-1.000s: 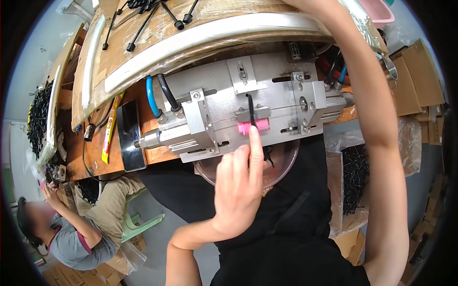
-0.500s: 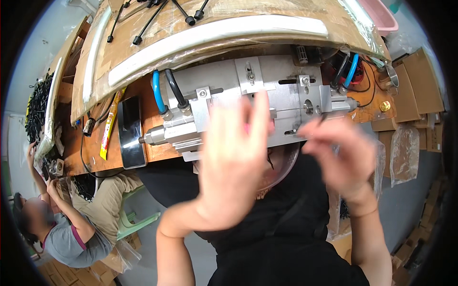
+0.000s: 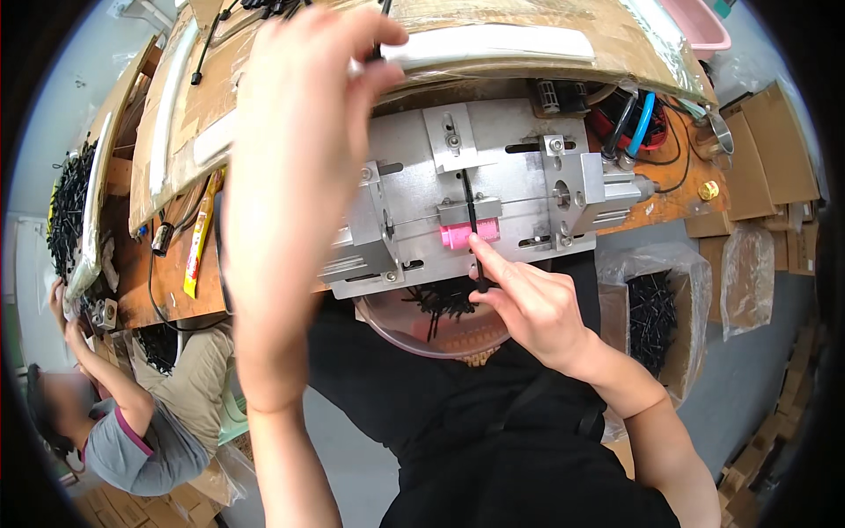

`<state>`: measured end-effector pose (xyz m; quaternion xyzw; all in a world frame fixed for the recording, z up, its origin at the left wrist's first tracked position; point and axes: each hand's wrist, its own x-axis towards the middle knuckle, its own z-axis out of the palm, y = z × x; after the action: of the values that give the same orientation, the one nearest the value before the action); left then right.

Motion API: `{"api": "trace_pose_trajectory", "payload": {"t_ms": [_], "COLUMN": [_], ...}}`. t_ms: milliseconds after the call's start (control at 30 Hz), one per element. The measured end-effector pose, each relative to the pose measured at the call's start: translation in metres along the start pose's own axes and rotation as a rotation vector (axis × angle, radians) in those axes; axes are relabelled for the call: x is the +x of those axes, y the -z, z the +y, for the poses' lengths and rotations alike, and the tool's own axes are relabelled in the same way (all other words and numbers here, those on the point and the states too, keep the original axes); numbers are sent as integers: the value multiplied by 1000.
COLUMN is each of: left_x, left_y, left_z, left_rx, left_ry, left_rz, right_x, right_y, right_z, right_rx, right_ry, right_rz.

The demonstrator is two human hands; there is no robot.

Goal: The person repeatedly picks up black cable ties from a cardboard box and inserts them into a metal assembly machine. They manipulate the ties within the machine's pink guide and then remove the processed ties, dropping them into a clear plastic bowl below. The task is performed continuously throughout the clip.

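My right hand (image 3: 537, 312) holds a thin black rod (image 3: 470, 198) near its lower end, the index fingertip on it and the thumb by its thicker end. The rod crosses a pink block (image 3: 456, 236) and a small metal bar (image 3: 452, 212) in the middle of a flat metal fixture (image 3: 414, 189). The rod's far end meets a slotted bracket (image 3: 451, 141). My left hand (image 3: 295, 132), blurred, is raised over the cardboard-covered shelf (image 3: 493, 75). Its finger and thumb are around the end of another black rod (image 3: 376, 51); whether they grip it I cannot tell.
A translucent bowl (image 3: 396, 341) of black pieces sits at my lap. A bagged box of black parts (image 3: 650, 321) stands at right. On the wooden bench lie a yellow packet (image 3: 201, 238) and a small gold piece (image 3: 709, 191). A co-worker (image 3: 145, 440) sits at left.
My left hand has moved from over the fixture up and left to the shelf. My right hand has come left to the fixture's middle, where the rod lies across the pink block.
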<state>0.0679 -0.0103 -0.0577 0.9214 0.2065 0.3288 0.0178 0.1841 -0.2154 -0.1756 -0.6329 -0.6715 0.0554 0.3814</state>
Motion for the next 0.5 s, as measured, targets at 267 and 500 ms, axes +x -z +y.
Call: {"api": "trace_pose_trajectory", "payload": {"t_ms": [267, 500], "left_x": [-124, -120], "left_y": [-42, -56], "left_z": [110, 115], "left_rx": [85, 120], "left_ry": [168, 177], "left_rz": [-187, -256], "right_x": [5, 6], "right_y": [48, 63], "right_z": [-6, -3], "right_rx": [63, 180], "right_ry": [-145, -183], "right_rz": [112, 185]}}
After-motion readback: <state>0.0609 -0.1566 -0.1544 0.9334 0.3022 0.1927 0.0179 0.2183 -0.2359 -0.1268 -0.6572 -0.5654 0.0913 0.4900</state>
